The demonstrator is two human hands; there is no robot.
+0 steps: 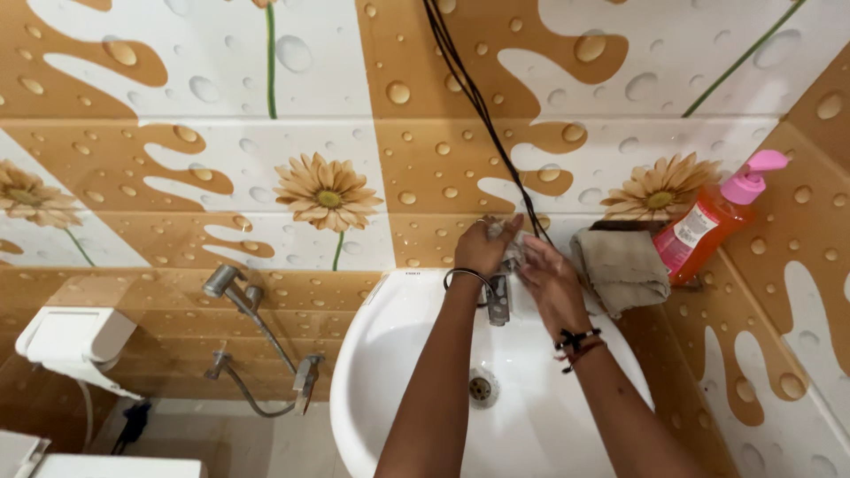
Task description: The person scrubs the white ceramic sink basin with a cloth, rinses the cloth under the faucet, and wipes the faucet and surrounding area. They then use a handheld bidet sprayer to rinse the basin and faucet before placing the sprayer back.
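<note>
Both hands meet above the tap (pixel 498 299) at the back rim of the white sink (pixel 390 354). The left hand (pixel 482 248) is curled, its fingers closed around a small pale wad (pixel 516 250) that looks like a crumpled cloth or a soapy lump; it is too small and blurred to tell which. The right hand (pixel 549 279) presses against the same wad from the other side, fingers bent over it, so the wad sits squeezed between the two hands, directly above the tap. It appears whitish-grey, soft and wrinkled, with only a little of it showing between the fingers.

The left wrist carries a dark bangle (pixel 467 276); the right wrist carries dark thread bands (pixel 577 341). The tap is a short metal one, standing upright behind the drain (pixel 481 387), which lies in the middle of the basin below it.

To the right of the tap a folded beige cloth (pixel 622 268) hangs over the sink's edge, and just beyond it leans an orange soap bottle (pixel 701 232) with a pink pump. A black cable (pixel 478 102) runs down the flower-patterned tiled wall (pixel 266 204) to a spot behind the hands. Well to the left of the tap, a metal hand sprayer (pixel 232 288) with its hose is fixed to the wall.
</note>
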